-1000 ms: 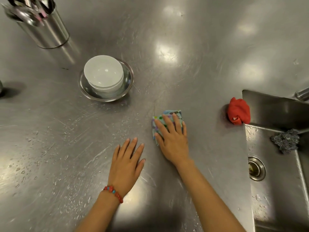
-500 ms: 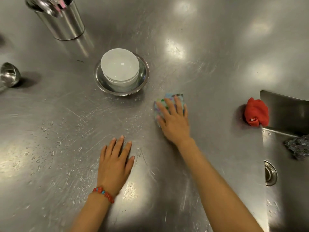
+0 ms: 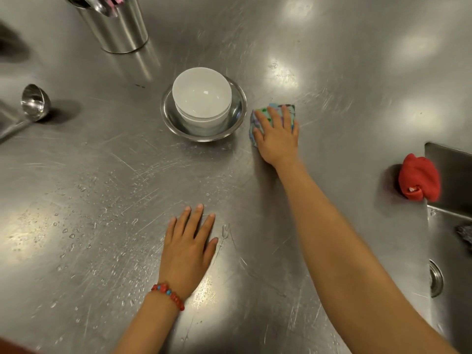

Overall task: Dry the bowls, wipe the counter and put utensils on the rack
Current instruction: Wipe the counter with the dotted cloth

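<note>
One head-worn wide-angle camera looks steeply down and forward onto the steel tabletop (image 3: 332, 72) from close above. Both forearms enter from the bottom edge; the sink (image 3: 449, 251) is cut off at the right edge.

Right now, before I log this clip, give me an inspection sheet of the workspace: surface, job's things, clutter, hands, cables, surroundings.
Surface: steel counter, scratched, water drops at left and near the front.
Job's things: white bowls stacked in a metal bowl; patterned cloth flat on the counter; utensil holder with utensils; ladle lying at left.
Clutter: red cloth bunched at the sink edge.
Hands: right hand presses the patterned cloth with straight fingers; left hand rests flat on the counter, bracelet at the wrist.
Cables: nothing seen.
Surroundings: sink at right with drain and a scouring pad.
</note>
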Demonstrator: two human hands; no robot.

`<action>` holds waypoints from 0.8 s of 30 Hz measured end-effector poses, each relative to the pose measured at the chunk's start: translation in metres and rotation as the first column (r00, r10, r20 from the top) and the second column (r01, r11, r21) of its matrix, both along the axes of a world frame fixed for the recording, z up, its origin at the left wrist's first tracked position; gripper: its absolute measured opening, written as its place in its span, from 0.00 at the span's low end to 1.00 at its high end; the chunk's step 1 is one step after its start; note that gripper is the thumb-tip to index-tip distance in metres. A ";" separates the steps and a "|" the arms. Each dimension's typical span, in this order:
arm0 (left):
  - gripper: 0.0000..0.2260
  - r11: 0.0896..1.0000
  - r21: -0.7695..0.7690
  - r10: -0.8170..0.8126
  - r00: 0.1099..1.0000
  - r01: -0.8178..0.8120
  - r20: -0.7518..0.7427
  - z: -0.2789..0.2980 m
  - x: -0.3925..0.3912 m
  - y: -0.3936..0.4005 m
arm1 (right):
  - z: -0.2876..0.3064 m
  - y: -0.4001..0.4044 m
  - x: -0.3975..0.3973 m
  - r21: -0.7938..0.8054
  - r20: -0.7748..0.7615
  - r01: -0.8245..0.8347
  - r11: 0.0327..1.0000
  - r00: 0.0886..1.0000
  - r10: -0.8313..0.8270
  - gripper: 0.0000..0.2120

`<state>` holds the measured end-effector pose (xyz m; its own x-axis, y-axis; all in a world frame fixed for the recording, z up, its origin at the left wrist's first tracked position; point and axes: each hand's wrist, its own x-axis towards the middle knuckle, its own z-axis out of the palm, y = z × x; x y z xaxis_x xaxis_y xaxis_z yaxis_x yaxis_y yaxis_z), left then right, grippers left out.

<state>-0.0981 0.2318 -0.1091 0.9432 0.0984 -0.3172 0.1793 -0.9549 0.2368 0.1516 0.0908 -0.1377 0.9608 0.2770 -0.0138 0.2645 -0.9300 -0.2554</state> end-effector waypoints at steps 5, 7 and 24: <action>0.24 1.000 -0.005 -0.017 0.999 0.018 0.032 0.003 -0.001 0.000 | -0.002 0.007 -0.069 -0.004 0.000 -0.134 0.991 0.991 0.134 0.24; 0.23 1.000 -0.015 -0.018 0.998 0.019 0.057 0.004 -0.001 0.001 | -0.001 0.015 -0.112 -0.019 0.000 -0.229 0.973 0.973 0.229 0.24; 0.34 1.000 0.017 0.016 1.000 -0.016 -0.009 0.009 -0.039 0.077 | 0.004 0.062 -0.149 -0.033 -0.021 -0.173 0.984 0.985 0.173 0.23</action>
